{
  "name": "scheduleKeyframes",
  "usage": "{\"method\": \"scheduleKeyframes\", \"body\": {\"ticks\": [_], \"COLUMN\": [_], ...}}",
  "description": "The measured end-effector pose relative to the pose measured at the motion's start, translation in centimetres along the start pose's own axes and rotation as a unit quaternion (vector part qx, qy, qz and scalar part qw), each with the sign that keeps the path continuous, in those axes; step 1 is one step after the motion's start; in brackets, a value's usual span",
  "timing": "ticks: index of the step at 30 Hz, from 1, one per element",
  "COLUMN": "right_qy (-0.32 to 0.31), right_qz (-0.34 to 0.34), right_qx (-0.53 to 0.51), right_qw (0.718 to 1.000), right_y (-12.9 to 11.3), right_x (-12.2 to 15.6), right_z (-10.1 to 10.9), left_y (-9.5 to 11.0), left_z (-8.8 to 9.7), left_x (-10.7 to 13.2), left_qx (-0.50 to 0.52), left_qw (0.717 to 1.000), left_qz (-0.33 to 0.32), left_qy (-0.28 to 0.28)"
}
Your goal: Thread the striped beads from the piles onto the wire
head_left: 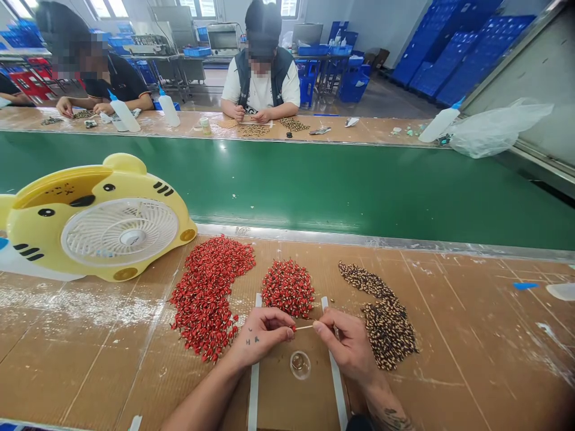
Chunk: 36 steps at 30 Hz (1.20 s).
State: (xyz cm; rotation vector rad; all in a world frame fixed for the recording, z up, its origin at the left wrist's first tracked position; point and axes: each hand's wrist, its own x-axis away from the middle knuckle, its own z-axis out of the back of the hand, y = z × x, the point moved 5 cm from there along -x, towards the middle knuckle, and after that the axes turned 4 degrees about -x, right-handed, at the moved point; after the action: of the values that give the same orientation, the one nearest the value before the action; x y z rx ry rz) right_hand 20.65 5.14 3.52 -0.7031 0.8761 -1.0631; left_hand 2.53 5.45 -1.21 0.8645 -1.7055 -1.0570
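Observation:
My left hand (259,336) pinches a small red piece at one end of a thin pale stick (304,327). My right hand (345,344) pinches the stick's other end. Both hover over a cardboard sheet (287,389) edged by two white strips, just above a small clear round dish (300,364). A small pile of red pieces (288,287) lies right behind the hands. A larger red pile (207,296) spreads to the left. A pile of dark speckled pieces (384,317) lies to the right.
A yellow cat-shaped desk fan (96,218) lies at the left. A green conveyor belt (314,185) runs across behind the bench. Two people work at the far bench with squeeze bottles (124,114). A clear plastic bag (494,129) lies at far right.

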Motion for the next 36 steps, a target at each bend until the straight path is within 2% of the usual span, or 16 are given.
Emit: {"method": "scheduleKeyframes", "body": {"ticks": [7, 9, 11, 13, 14, 16, 18, 20, 23, 26, 29, 33, 36], "right_qy": [-0.027, -0.090, -0.182, -0.234, -0.234, -0.191, -0.121, -0.068, -0.084, -0.118, -0.114, -0.086, -0.095], "right_qz": [-0.002, -0.001, -0.007, -0.025, -0.036, -0.061, -0.087, -0.104, -0.116, -0.127, -0.120, -0.083, -0.042], "right_qx": [-0.032, -0.021, 0.013, 0.043, 0.053, 0.075, 0.118, 0.186, 0.271, 0.301, 0.300, 0.275, 0.246], "right_qw": [0.999, 0.996, 0.983, 0.971, 0.970, 0.977, 0.982, 0.975, 0.952, 0.938, 0.939, 0.954, 0.964], "right_y": [0.4, 0.1, -0.2, 0.0, 0.2, 1.2, 2.6, 4.0, 5.7, 6.7, 6.9, 5.9, 4.7], "right_x": [0.6, 0.8, 1.2, 1.4, 1.3, 1.0, 0.6, 0.3, 0.1, 0.2, 0.3, -0.3, -1.2], "right_z": [0.6, 0.1, -0.8, -1.0, -0.5, 1.5, 4.6, 7.7, 10.1, 10.2, 9.6, 8.7, 7.2], "left_y": [0.4, 0.4, 0.3, 0.1, 0.0, -0.1, -0.1, -0.2, -0.2, 0.0, 0.1, 0.0, -0.1], "left_z": [-0.2, -0.2, -0.1, 0.1, 0.2, 0.5, 0.6, 0.6, 0.6, 0.5, 0.5, 0.5, 0.5], "left_x": [0.2, 0.2, 0.2, 0.1, 0.1, 0.0, -0.1, -0.1, -0.2, -0.2, -0.3, -0.3, -0.3], "left_qx": [-0.004, 0.001, -0.001, -0.007, -0.008, -0.007, -0.010, -0.014, -0.018, -0.021, -0.027, -0.025, -0.022], "left_qw": [1.000, 1.000, 1.000, 1.000, 1.000, 1.000, 1.000, 1.000, 1.000, 1.000, 1.000, 1.000, 1.000], "left_qz": [0.005, 0.001, -0.001, 0.004, 0.007, 0.010, 0.010, 0.008, 0.009, 0.008, 0.009, 0.003, 0.004], "left_qy": [0.010, 0.006, 0.003, 0.008, 0.013, 0.017, 0.015, 0.013, 0.013, 0.012, 0.012, 0.011, 0.009]}}
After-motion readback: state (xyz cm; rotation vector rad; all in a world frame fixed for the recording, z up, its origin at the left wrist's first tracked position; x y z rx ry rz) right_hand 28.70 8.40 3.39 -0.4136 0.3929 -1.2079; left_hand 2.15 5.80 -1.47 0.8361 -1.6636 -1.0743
